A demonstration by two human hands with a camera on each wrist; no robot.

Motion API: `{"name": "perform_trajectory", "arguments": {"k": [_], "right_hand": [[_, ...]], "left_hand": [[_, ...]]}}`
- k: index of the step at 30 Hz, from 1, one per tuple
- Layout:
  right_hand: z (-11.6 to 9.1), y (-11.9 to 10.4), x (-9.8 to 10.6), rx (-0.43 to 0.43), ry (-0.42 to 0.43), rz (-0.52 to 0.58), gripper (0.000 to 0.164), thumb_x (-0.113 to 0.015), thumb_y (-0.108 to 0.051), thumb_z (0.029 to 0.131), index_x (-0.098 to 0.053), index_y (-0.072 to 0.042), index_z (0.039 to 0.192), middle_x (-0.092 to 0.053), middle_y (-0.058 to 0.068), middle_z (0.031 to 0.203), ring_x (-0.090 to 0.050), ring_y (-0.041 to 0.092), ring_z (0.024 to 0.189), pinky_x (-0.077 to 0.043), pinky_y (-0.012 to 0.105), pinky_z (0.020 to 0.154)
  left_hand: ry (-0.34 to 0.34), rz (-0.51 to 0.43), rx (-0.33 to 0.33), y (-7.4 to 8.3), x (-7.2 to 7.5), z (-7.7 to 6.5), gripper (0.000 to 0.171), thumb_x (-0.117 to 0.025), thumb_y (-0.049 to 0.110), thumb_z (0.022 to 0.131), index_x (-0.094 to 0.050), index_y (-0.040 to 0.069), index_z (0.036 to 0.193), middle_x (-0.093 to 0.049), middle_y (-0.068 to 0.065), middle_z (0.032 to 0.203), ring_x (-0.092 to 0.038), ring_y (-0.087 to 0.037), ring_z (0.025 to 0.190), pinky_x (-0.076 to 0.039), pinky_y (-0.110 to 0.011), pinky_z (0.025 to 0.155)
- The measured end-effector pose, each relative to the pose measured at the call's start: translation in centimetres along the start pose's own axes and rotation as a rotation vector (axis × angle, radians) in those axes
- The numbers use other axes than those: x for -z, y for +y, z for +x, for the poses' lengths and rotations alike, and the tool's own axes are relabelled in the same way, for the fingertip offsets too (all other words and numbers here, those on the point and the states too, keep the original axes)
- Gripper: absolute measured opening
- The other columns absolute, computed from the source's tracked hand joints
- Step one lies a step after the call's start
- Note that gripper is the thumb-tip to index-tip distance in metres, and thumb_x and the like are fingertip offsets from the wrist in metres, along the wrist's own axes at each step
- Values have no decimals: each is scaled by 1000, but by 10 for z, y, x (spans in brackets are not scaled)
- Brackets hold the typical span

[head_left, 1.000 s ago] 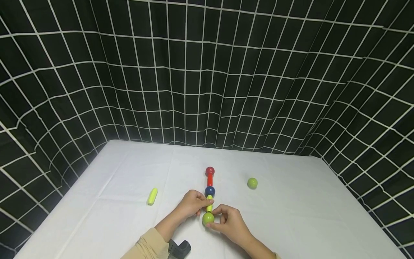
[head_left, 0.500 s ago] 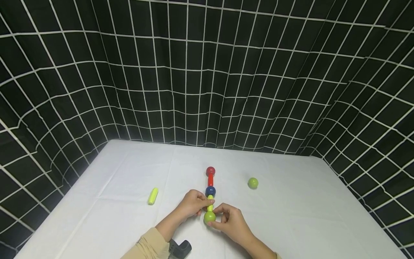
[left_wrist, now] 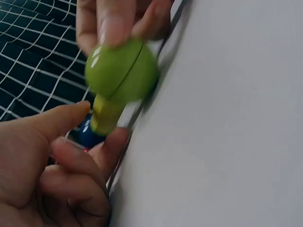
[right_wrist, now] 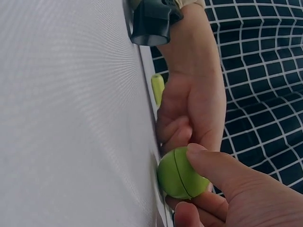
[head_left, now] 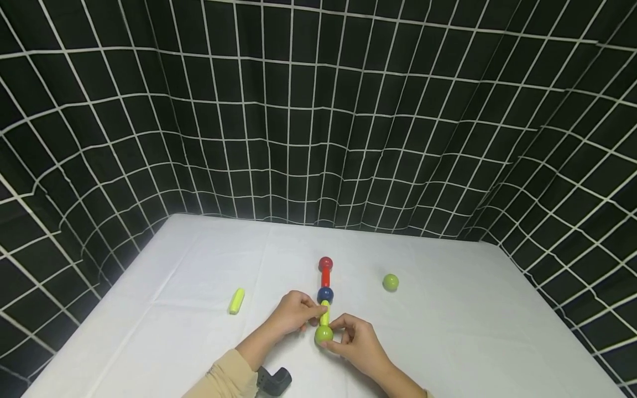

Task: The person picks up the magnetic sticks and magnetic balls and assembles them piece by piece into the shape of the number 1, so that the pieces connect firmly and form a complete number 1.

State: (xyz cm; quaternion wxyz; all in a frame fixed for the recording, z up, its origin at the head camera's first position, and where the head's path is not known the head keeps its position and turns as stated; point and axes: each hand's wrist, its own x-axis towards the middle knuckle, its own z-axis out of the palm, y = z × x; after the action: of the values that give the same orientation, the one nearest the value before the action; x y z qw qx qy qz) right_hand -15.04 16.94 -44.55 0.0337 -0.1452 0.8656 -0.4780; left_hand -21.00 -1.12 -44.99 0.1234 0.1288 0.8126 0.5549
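In the head view a line of toy pieces runs toward me: a red ball (head_left: 325,263), a red stick (head_left: 325,277), a blue ball (head_left: 325,294), a yellow stick (head_left: 325,315) and a green ball (head_left: 323,335). My left hand (head_left: 294,313) pinches the yellow stick from the left. From the right, my right hand (head_left: 356,341) pinches the green ball between thumb and fingers. The left wrist view shows the green ball (left_wrist: 120,71), with a thin seam around it, against the end of the yellow stick (left_wrist: 105,116). Fingers partly cover the stick.
On the white-covered table (head_left: 448,309) a second yellow stick (head_left: 236,301) lies to the left. Another green ball (head_left: 390,282) sits at the right. A dark device (head_left: 275,381) is by my left wrist. A black curtain with white grid lines (head_left: 318,110) surrounds the table.
The held green ball has come up slightly toward the blue ball, and the small dark gap between it and the yellow stick has closed. Both hands keep nearly the same places.
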Motion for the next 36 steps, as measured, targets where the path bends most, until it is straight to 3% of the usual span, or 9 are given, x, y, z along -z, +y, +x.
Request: {"name": "perform_trajectory", "arguments": {"k": [6,14,17,23,29,36], "right_hand": [[1,1,0,-9,1,2,30,-78,-22,73,-64,-4,92,-49,-4,55,-39,-3,46,-31,11,41],[1,3,0,-14,-2,-7,31,-79,-24,73,-64,-4,92,-48,-5,54,-39,-3,46,-32,12,41],[1,3,1,-14,-3,1,31,-79,-24,73,-64,-5,92,-47,-5,54,-39,-3,46,-32,12,41],[1,4,0,-11,-8,11,30,-78,-22,73,-64,-5,92,-47,-6,54,-38,-3,46,-32,12,41],[1,4,0,0,-2,14,29,-78,-21,73,-64,-5,92,-48,-5,54,-39,-3,46,-32,12,41],[1,5,-1,8,4,15,28,-79,-20,72,-64,-5,91,-48,-5,54,-38,-3,45,-32,11,41]], "left_hand": [[66,93,38,6,24,-1,28,-69,32,82,-68,4,83,-69,-4,66,-51,-13,61,-40,-26,55],[154,125,105,14,68,-5,20,-70,28,81,-68,8,84,-69,-2,70,-45,-12,50,-36,-24,49],[151,132,104,14,84,-9,17,-69,22,82,-68,6,86,-70,-5,74,-45,-13,50,-35,-25,49],[135,160,118,10,110,-15,15,-67,17,83,-67,3,89,-70,-6,81,-51,-16,58,-42,-26,55],[205,177,158,4,133,-21,21,-67,19,82,-67,2,94,-67,-7,84,-52,-16,61,-41,-27,56],[229,181,215,-12,155,-25,26,-67,22,81,-66,1,98,-64,-7,73,-49,-15,60,-38,-28,55]]}}
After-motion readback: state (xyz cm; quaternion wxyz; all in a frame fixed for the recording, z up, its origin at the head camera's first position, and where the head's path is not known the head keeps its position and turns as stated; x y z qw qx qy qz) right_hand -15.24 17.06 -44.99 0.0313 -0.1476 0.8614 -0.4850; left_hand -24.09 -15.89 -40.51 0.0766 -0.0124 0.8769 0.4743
